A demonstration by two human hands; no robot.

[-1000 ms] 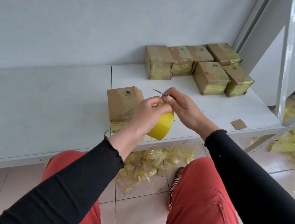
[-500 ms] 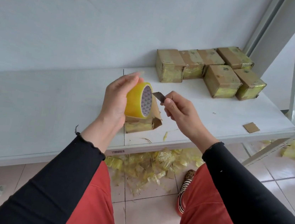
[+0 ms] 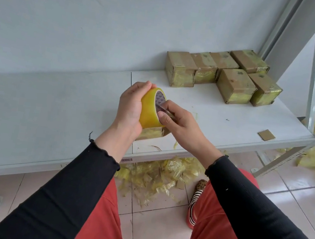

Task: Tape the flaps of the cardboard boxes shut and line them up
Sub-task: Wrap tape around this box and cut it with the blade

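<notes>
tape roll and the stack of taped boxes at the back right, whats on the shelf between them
In the head view, only bare white shelf lies between the tape roll and the taped boxes.

Yellow tape roll (image 3: 151,108), brown boxes (image 3: 236,85) w/ yellow tape, white shelf (image 3: 45,105), red trousers (image 3: 219,226).

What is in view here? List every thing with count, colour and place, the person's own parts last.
Taped boxes: six, brown with yellow tape, grouped at the shelf's back right.
Box being worked on: one, brown, mostly hidden behind the hands.
Tape roll: one, yellow, gripped by the left hand.
Blade: one, grey, pinched in the right hand, against the roll.
Cardboard scrap: one, brown, near the shelf's right edge.
Shelf: one, white.
Tape scraps: many, yellow, on the floor.
Left hand: one.
Right hand: one.
</notes>
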